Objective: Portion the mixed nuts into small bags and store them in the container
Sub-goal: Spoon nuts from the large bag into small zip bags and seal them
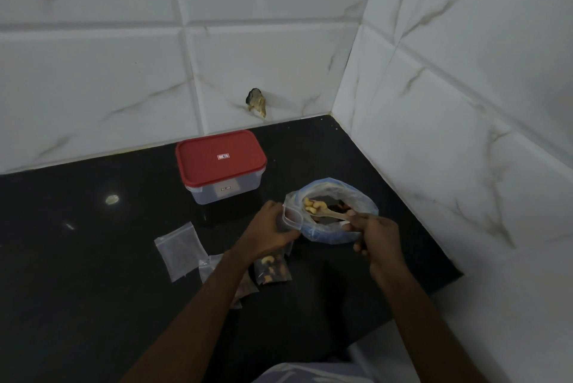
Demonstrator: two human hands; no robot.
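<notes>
The left hand [273, 229] pinches the rim of a small bag [274, 269], a clear, thin zip pouch. Its long axis runs from the gaping mouth on the far side to the nut-filled bottom nearer the person. The right hand [373, 235] curls its grip round the handle of a wooden spoon [328, 212]. The spoon's long axis slants up and left, and its bowl points at the small bag's mouth with pale curved cashews [313, 205] heaped on it. The spoon hangs over the large bag [356, 193], a crinkled, bluish-clear sack of dark and pale nuts sitting open on the glossy black bench [93, 258]. Behind the left hand stands the container [221, 162], a rectangular clear tub with rounded corners and a red lid pressed on. An empty flat pouch [181, 250] lies left of the forearm.
</notes>
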